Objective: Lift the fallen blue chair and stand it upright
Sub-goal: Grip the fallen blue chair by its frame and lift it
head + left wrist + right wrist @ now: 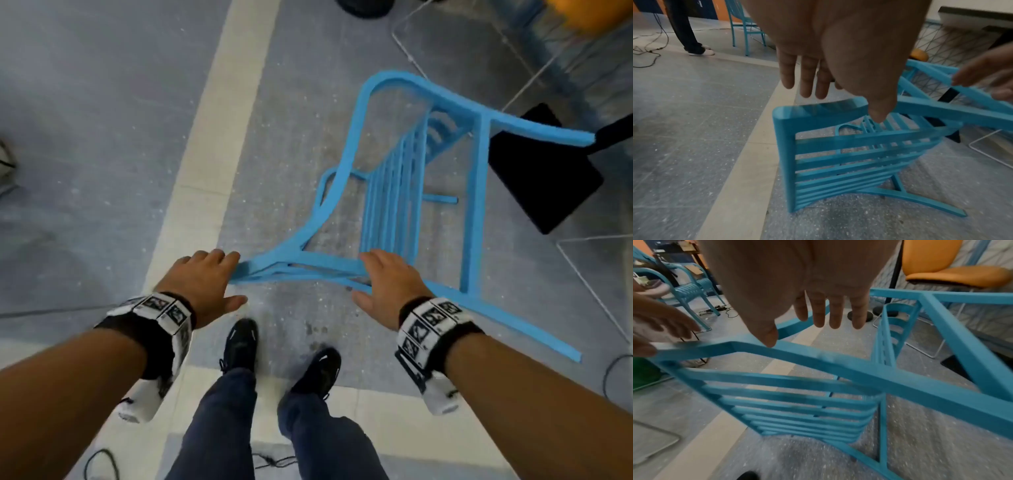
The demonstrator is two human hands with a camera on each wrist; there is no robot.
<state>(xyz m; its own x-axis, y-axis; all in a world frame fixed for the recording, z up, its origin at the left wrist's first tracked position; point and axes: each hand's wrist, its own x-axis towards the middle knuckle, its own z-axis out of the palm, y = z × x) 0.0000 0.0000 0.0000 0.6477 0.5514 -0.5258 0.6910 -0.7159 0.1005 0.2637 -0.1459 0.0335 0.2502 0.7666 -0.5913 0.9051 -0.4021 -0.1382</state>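
The blue slatted chair [390, 205] lies tipped on its side on the grey floor, backrest end towards me and legs pointing away to the right. My left hand [219, 277] hovers with straight fingers over the near-left corner of the backrest frame [818, 112]. In the left wrist view the left hand [838, 65] has its thumb tip down by the upper bar. My right hand [383, 281] is spread over the upper frame bar [818, 356]. In the right wrist view the right hand [807, 296] has its thumb tip at that bar. Neither hand curls round anything.
A black square base [544, 171] and white wire legs [592, 291] stand right of the chair. An orange chair [953, 272] and other blue chairs [690, 288] stand beyond. Cables [651, 53] and another person's legs [690, 32] are at the far left. My shoes [239, 342] stand just behind the backrest.
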